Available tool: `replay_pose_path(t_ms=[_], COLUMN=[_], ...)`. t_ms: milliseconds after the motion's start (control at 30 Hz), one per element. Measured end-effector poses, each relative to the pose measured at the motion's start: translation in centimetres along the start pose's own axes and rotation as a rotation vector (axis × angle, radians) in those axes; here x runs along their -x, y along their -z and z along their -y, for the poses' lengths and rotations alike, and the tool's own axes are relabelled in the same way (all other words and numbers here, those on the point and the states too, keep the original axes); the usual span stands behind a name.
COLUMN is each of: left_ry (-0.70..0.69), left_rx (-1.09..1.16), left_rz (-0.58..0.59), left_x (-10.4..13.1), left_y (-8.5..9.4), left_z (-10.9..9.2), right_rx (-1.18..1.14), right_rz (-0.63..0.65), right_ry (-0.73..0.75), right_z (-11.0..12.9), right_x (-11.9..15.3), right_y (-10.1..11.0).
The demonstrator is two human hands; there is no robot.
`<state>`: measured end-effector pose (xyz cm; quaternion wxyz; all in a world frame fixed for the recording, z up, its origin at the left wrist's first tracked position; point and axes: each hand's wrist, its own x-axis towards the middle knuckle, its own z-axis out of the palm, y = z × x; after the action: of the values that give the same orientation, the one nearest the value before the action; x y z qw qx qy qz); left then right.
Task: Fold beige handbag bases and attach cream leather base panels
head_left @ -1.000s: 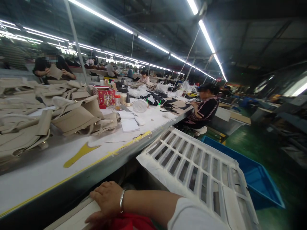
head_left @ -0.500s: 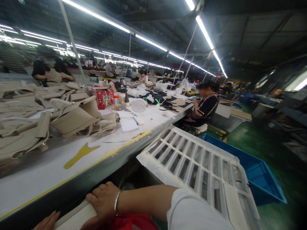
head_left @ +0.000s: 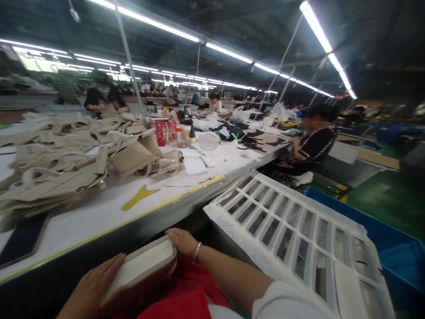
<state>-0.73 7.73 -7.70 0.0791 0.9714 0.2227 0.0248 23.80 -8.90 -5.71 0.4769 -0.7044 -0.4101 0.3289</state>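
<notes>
A cream, block-like piece (head_left: 142, 262) with rounded corners lies over the red cloth on my lap, below the table edge. My left hand (head_left: 94, 283) presses along its left side, fingers together and pointing up. At its far right end, my right hand (head_left: 182, 243) grips the corner, a silver bangle on the wrist. Both hands hold the piece between them. Its underside is hidden and blurred.
The white table (head_left: 99, 220) carries a heap of beige bag pieces (head_left: 133, 155), a yellow template (head_left: 139, 197), a dark panel (head_left: 23, 239) and a white pad (head_left: 195, 166). At right are a white slatted rack (head_left: 292, 230), a blue bin (head_left: 398, 239) and a seated person (head_left: 318, 141).
The view has swung left, so the scene sits further right. The cream piece and both hands have come up into fuller view, and my right hand is now at the piece's far end.
</notes>
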Motion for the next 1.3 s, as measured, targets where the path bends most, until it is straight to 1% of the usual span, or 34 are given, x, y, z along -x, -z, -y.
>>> replay_pose_path(t_ms=[33, 100, 167, 300, 433, 500, 667, 767, 900, 1000, 1067, 1100, 1133, 1200, 1233, 1300], left_ry=[-0.034, -0.082, -0.099, -0.105, -0.112, -0.1, -0.109, -0.093, -0.055, -0.039, -0.045, -0.053, -0.059, -0.046, -0.019, 0.033], left_rx=[-0.014, -0.004, 0.016, 0.058, 0.073, 0.064, 0.03, 0.011, -0.013, -0.022, -0.015, -0.01, -0.007, -0.005, -0.003, 0.008], left_rz=[0.046, 0.134, 0.156, 0.143, 0.133, 0.129, 0.144, 0.123, 0.11, 0.118, 0.124, 0.132, 0.146, 0.198, 0.232, 0.274], left_x=[-0.2, -0.9, -1.9, -3.8, -3.8, -3.7, -4.3, -4.0, -3.7, -3.7, -3.4, -3.1, -2.6, -1.4, -0.7, 0.7], left_y=[0.5, 1.6, 2.4, 2.8, 2.6, 2.3, 1.5, 1.3, 1.2, 1.5, 1.8, 1.9, 2.0, 1.8, 1.6, 0.9], left_z=[-0.9, -2.7, -4.2, -6.3, -8.1, -8.3, -8.3, -8.5, -9.1, -9.4, -8.6, -7.7, -6.5, -3.2, -1.5, 1.7], right_rx=[-0.05, -0.119, -0.182, -0.216, -0.171, -0.15, -0.106, -0.054, 0.048, 0.113, 0.165, 0.195, 0.227, 0.275, 0.3, 0.398], right_rz=[0.016, 0.037, 0.032, 0.018, -0.053, -0.067, -0.082, -0.077, -0.031, -0.031, -0.027, -0.017, -0.001, 0.04, 0.08, 0.222], right_ry=[-0.029, -0.039, -0.055, -0.113, -0.137, -0.156, -0.205, -0.193, -0.141, -0.155, -0.161, -0.152, -0.132, -0.069, -0.019, 0.139], right_z=[-0.6, -1.6, -2.3, -2.6, -2.0, -1.7, -1.5, -1.5, -1.8, -1.8, -1.7, -1.5, -1.2, -0.4, 0.0, 1.0], right_x=[0.3, 0.5, 0.2, -1.2, -0.9, -0.8, -1.3, -1.4, -1.5, -1.4, -1.3, -1.1, -0.9, -0.4, -0.2, 0.1], right_y=[-0.1, -0.6, -0.9, -1.4, -2.0, -2.4, -2.9, -2.9, -2.9, -3.1, -2.9, -2.7, -2.3, -1.2, -0.6, 0.5])
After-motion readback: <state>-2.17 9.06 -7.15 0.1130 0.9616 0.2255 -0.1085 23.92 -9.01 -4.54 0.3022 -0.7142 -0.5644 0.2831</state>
